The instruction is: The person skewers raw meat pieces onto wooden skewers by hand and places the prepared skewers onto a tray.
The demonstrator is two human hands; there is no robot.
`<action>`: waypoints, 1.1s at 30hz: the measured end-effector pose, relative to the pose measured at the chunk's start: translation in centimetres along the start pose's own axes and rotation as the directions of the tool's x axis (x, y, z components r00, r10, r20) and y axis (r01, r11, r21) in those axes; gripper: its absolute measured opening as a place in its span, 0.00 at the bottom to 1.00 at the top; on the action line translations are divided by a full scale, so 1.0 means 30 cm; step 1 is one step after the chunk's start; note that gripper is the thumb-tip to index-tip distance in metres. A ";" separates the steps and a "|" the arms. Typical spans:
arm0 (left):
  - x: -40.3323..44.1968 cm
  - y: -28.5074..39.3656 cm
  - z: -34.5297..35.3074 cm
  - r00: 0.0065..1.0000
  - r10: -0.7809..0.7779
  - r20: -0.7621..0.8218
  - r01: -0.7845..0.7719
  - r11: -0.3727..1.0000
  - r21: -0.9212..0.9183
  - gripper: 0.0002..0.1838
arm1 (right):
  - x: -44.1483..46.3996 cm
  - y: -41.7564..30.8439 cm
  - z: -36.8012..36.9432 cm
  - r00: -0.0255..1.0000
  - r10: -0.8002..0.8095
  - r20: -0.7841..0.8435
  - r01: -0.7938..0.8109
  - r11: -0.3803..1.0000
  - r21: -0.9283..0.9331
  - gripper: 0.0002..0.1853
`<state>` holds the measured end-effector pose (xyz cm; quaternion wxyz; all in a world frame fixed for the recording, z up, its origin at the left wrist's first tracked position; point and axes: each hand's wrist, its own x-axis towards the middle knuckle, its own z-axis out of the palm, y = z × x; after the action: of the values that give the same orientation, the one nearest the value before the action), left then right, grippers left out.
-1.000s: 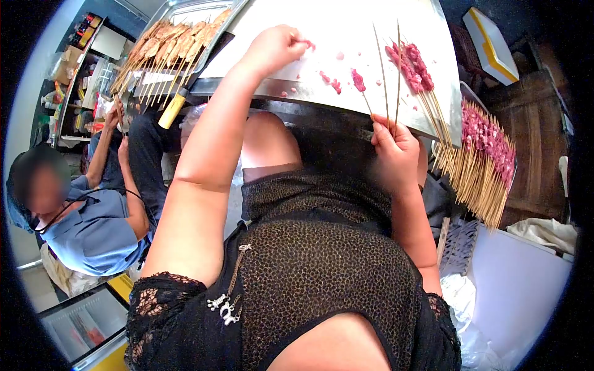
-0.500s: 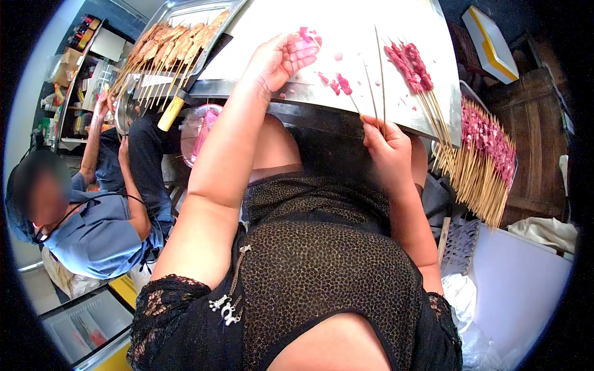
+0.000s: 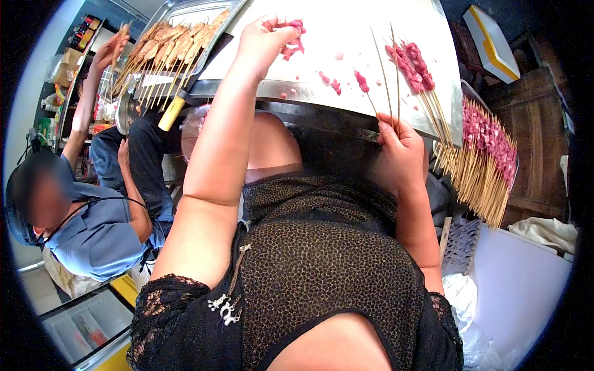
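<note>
My left hand point(image 3: 267, 42) is closed on red raw meat pieces point(image 3: 296, 41) above the white board point(image 3: 334, 52). Near the board's front edge, my right hand point(image 3: 401, 143) pinches several thin wooden skewers point(image 3: 385, 73). One of them has a piece of red meat point(image 3: 361, 81) at its tip; the other two look bare. Small meat bits point(image 3: 330, 81) lie on the board between my hands. Two meat skewers point(image 3: 411, 67) rest on the board just right of my right hand, their sticks over the edge.
Many meat skewers point(image 3: 486, 154) are stacked at the right. At the back left, a metal tray point(image 3: 170, 15) holds browned skewers point(image 3: 179, 43), beside a yellow handle point(image 3: 173, 111). A co-worker in blue point(image 3: 93, 229) sits at the left, one hand raised. A white box point(image 3: 492, 46) stands back right.
My left hand has turned over and moved up and left with the meat. My right hand has shifted slightly right with the skewers. The co-worker's hand has risen.
</note>
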<state>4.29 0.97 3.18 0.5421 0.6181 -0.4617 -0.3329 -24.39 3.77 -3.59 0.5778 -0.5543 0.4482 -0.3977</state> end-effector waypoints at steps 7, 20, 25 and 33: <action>0.005 -0.029 0.029 0.988 -0.119 0.103 0.152 0.891 -0.428 0.08 | -0.009 0.010 0.022 0.998 -0.063 0.028 0.060 0.994 0.092 0.11; -0.021 -0.068 0.107 0.971 -0.238 -0.002 0.179 0.734 -0.655 0.13 | -0.022 0.010 0.035 0.996 -0.051 0.068 0.049 0.998 0.027 0.11; -0.030 -0.030 0.102 0.973 -0.229 0.022 0.180 0.696 -0.695 0.15 | -0.027 0.006 0.024 0.995 -0.043 0.088 0.037 0.997 0.071 0.10; -0.025 -0.053 0.107 0.989 -0.113 0.091 0.141 0.613 -0.777 0.07 | -0.050 0.024 0.025 0.992 -0.044 0.122 0.039 0.998 0.043 0.10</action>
<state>1.41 0.49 0.96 0.7240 0.3469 -0.2352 -0.5479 -24.12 5.46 -4.22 0.6069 -0.5751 0.3921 -0.3837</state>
